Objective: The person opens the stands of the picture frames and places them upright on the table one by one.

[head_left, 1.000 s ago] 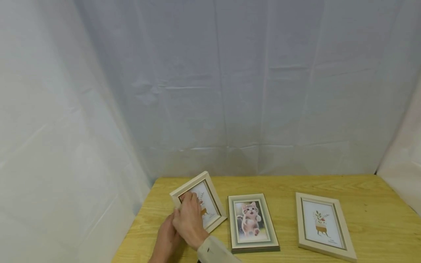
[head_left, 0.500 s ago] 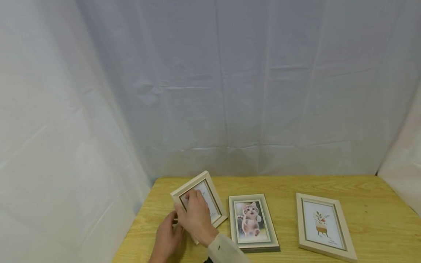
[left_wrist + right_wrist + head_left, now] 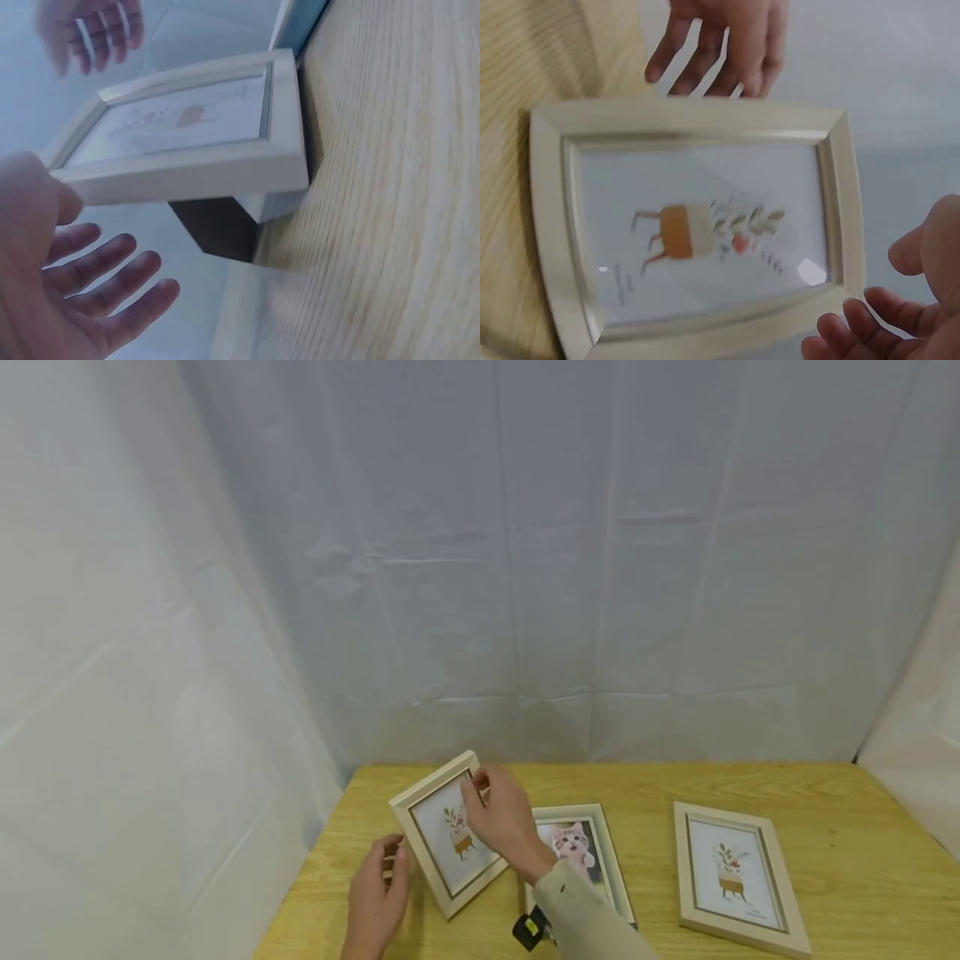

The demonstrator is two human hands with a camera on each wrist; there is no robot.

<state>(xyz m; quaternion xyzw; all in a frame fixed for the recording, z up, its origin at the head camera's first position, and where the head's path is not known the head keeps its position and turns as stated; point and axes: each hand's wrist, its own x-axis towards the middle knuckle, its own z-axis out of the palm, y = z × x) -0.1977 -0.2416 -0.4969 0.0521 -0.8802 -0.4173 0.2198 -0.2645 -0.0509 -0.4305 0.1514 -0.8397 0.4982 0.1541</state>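
1. Standing tilted on the table (image 3: 847, 843), toward its left end, a cream picture frame (image 3: 438, 852) is supported on a lower edge, with its print faced outward; a potted plant on thin legs is shown in the print.
2. Behind this frame, a dark piece (image 3: 217, 229) is seen in the left wrist view.
3. The left hand (image 3: 378, 889) is placed just beside the frame's left side, fingers loosely bent and parted; nothing is gripped, and whether the edge is touched by the thumb cannot be told.
4. The right hand (image 3: 504, 814) is held at the frame's right side, thumb and fingers apart, with nothing grasped; contact cannot be made out.
5. By the right hand and the pale sleeve (image 3: 588, 914), a kitten picture frame (image 3: 577, 839) is partly covered.
6. Well apart to the right, another plant picture frame (image 3: 738, 881) is laid face up.
7. Beyond the table, pale sheeting (image 3: 555, 568) is hung.
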